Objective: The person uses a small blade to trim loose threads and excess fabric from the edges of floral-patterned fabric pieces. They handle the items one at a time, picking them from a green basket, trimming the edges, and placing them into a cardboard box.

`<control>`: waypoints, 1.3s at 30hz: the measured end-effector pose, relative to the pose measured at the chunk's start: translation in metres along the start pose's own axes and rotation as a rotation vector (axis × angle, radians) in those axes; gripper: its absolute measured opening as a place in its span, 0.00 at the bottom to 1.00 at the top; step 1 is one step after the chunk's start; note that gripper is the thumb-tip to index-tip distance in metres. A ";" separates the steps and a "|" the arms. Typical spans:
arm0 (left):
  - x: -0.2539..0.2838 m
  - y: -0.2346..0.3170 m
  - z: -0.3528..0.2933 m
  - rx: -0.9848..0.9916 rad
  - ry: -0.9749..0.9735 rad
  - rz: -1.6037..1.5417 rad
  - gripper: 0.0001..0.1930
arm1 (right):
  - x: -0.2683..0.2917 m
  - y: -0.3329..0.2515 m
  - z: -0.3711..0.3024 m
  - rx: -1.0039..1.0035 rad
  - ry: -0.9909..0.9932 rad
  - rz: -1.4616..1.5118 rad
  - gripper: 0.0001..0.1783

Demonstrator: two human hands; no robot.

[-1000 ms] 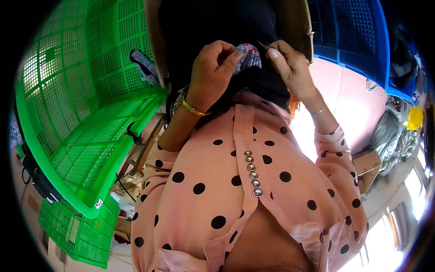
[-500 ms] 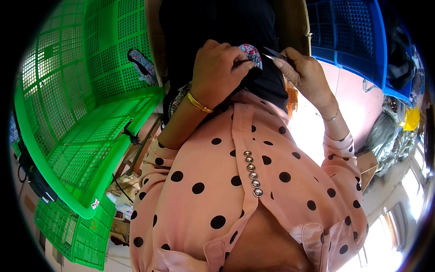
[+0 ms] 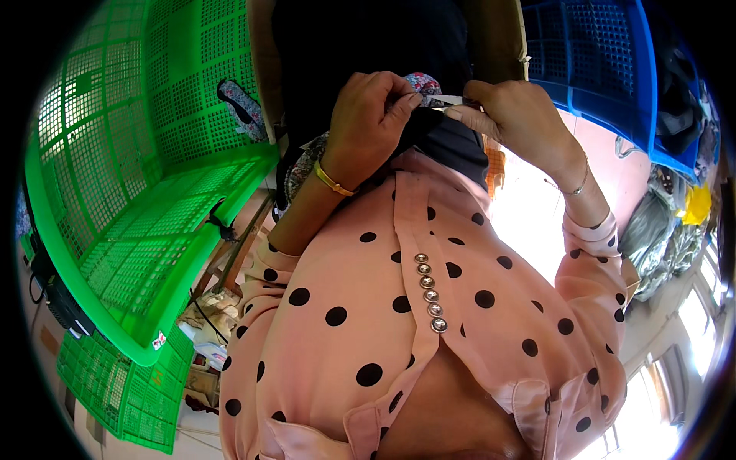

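Observation:
My left hand (image 3: 372, 115) is closed on a small floral cloth piece (image 3: 423, 83) with a black side, held over my dark-clad lap. In my right hand (image 3: 525, 111) is a pair of small metal snips (image 3: 451, 100), gripped between thumb and fingers. Their pale blades point left and reach the edge of the cloth by my left fingertips. Whether the blades have a thread between them is too small to tell. More floral cloth (image 3: 303, 170) lies beneath my left wrist.
A large green plastic crate (image 3: 261, 157) stands on the left, with another floral cloth piece (image 3: 241, 107) against its mesh. Below it is a second green crate (image 3: 126, 391). To the right are a blue crate (image 3: 590, 100) and grey plastic bags (image 3: 659, 230). Cardboard (image 3: 502, 46) flanks my lap.
My right hand has turned and moved slightly, bringing the snips' blades to the cloth edge; they were spread and apart from it before. My left hand stays nearly in place on the cloth.

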State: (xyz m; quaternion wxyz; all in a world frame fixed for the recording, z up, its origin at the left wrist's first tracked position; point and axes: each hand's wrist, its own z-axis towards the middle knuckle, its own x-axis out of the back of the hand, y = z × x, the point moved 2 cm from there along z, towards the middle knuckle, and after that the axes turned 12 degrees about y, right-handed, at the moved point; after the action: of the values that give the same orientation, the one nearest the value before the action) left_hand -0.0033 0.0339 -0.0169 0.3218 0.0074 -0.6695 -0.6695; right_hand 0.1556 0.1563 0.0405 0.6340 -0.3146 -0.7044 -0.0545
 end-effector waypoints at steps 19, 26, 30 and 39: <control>0.015 0.003 0.002 -0.081 0.269 0.037 0.05 | -0.002 0.001 0.036 0.044 0.023 0.039 0.29; 0.024 0.036 -0.025 -0.311 0.037 0.201 0.10 | -0.056 0.016 0.007 -0.453 0.142 1.176 0.26; 0.003 0.030 -0.027 -0.407 0.111 0.346 0.11 | -0.066 0.003 0.003 -0.403 0.263 1.256 0.25; 0.022 0.024 -0.007 0.503 -0.123 -0.572 0.12 | -0.022 -0.002 -0.020 0.032 0.561 0.315 0.20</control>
State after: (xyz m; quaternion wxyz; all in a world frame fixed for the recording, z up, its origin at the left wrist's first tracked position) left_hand -0.0075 0.0207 0.0131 0.0693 0.2325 -0.8018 -0.5461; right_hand 0.1716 0.1368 0.0246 0.8088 -0.3824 -0.4457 -0.0291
